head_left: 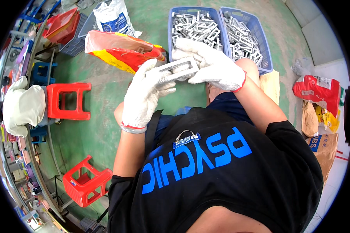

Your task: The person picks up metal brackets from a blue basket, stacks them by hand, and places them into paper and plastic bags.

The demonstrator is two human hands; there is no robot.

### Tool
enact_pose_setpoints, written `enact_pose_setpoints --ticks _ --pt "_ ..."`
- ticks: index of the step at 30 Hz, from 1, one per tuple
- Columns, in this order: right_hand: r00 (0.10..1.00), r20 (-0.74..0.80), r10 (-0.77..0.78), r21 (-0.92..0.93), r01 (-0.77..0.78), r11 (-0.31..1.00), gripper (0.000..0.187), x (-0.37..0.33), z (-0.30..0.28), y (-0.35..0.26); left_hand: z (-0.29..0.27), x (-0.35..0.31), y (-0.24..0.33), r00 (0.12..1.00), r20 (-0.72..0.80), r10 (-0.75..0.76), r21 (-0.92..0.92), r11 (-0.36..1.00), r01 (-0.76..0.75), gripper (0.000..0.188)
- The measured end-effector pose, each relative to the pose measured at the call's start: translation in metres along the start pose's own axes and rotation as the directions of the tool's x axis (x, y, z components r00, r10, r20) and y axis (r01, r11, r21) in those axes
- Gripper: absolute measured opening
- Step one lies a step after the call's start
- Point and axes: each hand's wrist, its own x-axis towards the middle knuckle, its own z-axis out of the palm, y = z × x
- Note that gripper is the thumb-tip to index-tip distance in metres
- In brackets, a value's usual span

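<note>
Viewing from the head: metal frame [184, 74] lies between the hands, right of the red bag [122, 54]. Fingers of the left hand [140, 91] grasp its left end; the right hand's [217, 64] curve about the other, pressure undeterminable. Loose gloves [134, 110] could cause a drop onto the floor [105, 143].

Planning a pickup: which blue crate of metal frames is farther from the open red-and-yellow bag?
The right crate; the left crate stands between it and the bag.
</note>
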Motion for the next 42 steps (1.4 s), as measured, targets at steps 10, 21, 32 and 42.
enact_pose_setpoints --ticks 10,21,32,42 --pt "0.995 -0.051 -0.08 -0.1 0.075 0.992 0.094 -0.001 0.002 -0.005 0.021 -0.004 -0.003 0.98 -0.03 0.195 0.23 0.956 -0.183 0.071" --pt "0.994 -0.042 -0.097 -0.092 0.093 0.991 0.082 0.005 -0.003 -0.006 0.011 -0.004 -0.004 0.971 0.006 0.24 0.22 0.947 -0.236 0.071" --pt "0.996 -0.083 -0.008 -0.149 -0.005 0.989 0.072 0.007 -0.007 -0.002 0.009 0.0 -0.003 0.974 -0.034 0.225 0.229 0.95 -0.211 0.071" --pt "0.997 -0.079 -0.01 -0.152 -0.002 0.988 0.069 0.008 -0.013 0.001 0.009 0.008 -0.005 0.973 -0.065 0.223 0.248 0.948 -0.201 0.069"
